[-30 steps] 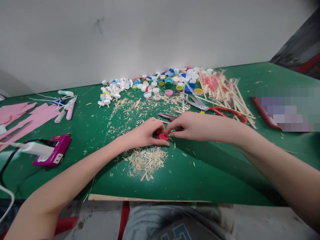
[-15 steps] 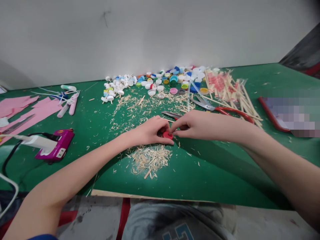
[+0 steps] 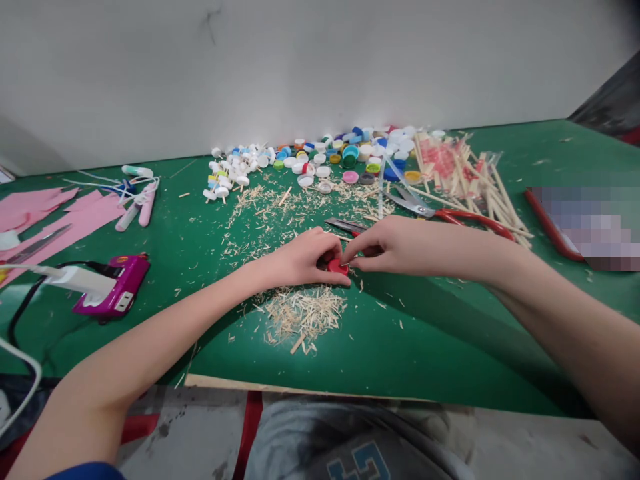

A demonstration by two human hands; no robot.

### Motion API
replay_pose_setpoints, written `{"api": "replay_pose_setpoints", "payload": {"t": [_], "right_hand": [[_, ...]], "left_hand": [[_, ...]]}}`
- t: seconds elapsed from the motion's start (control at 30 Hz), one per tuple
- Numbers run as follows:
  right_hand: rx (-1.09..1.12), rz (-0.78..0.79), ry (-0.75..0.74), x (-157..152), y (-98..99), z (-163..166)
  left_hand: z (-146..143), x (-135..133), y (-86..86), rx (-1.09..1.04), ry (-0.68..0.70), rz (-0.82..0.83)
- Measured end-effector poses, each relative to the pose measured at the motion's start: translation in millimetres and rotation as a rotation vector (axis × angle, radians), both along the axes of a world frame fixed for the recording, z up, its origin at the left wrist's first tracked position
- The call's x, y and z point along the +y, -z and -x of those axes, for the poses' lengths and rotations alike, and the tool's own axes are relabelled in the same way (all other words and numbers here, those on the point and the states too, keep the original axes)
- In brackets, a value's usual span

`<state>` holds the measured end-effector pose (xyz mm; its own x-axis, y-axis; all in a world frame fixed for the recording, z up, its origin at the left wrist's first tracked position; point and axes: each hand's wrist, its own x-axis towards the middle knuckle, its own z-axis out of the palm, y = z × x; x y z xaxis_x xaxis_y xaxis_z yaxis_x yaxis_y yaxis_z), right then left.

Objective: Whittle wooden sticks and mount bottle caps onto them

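Note:
On the green table, a red bottle cap [image 3: 338, 267] is gripped by my left hand [image 3: 307, 257], its thumb along the near side and the fingers curled behind. My right hand [image 3: 387, 245] reaches in from the right, thumb and forefinger pinched at the cap. A small shiny bit shows at those fingertips, too small to name. Just behind my hands lies a pair of scissors [image 3: 343, 225], partly covered by the right hand. Wood shavings [image 3: 306, 313] are heaped in front of my left hand.
Loose bottle caps [image 3: 350, 157] and white caps on sticks [image 3: 233, 170] line the wall. Red-handled scissors [image 3: 425, 211] and wooden sticks [image 3: 495, 193] lie to the right. At left are a purple power adapter [image 3: 117, 283], glue sticks [image 3: 145, 205] and pink paper [image 3: 95, 217].
The view has shifted slightly. Both hands stay at the red cap; the right fingertips have moved slightly over it, and more of its top shows.

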<state>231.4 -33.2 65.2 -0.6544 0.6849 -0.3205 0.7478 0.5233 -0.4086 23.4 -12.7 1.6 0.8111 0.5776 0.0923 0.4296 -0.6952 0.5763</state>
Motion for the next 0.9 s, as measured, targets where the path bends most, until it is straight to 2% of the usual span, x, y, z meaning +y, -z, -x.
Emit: {"api": "replay_pose_setpoints", "payload": {"t": [0.2,0.33,0.5,0.73,0.83,0.9], "right_hand": [[-0.104,-0.079,0.001,-3,-4.1,8],[-0.287,-0.142,0.014,-1,-16.6,28],[-0.501,-0.067,-0.002,8,-34.9,58],[-0.627,-0.124,-0.05,7,-45.8,86],[-0.68,-0.133,-0.093,7,-45.5,92],[-0.639,-0.188,-0.104,14,-37.6,91]], "left_hand": [[0,3,3.4,-0.002,0.021,-0.048],[-1,2,0.5,-0.011,0.046,-0.023],[0,-1,-1.1,-0.078,0.033,0.082],[5,3,1.5,-0.162,0.034,0.317],[6,6,3.9,-0.172,0.062,0.324],[7,8,5.6,-0.174,0.064,0.325]]}}
